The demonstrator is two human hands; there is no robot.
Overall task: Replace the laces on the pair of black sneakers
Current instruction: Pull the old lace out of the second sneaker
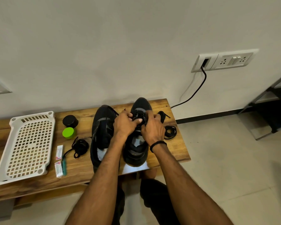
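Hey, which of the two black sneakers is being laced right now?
The right sneaker: the left hand and right hand both grip its laces. The left sneaker has no fingers on it.

No writing can be read. A small white packet (59, 152) and a second packet (58, 169) just beside it on the table (81, 172) carry red and blue print, too blurred to make out. The black sneakers (102, 130) show grey marks, no legible brand.
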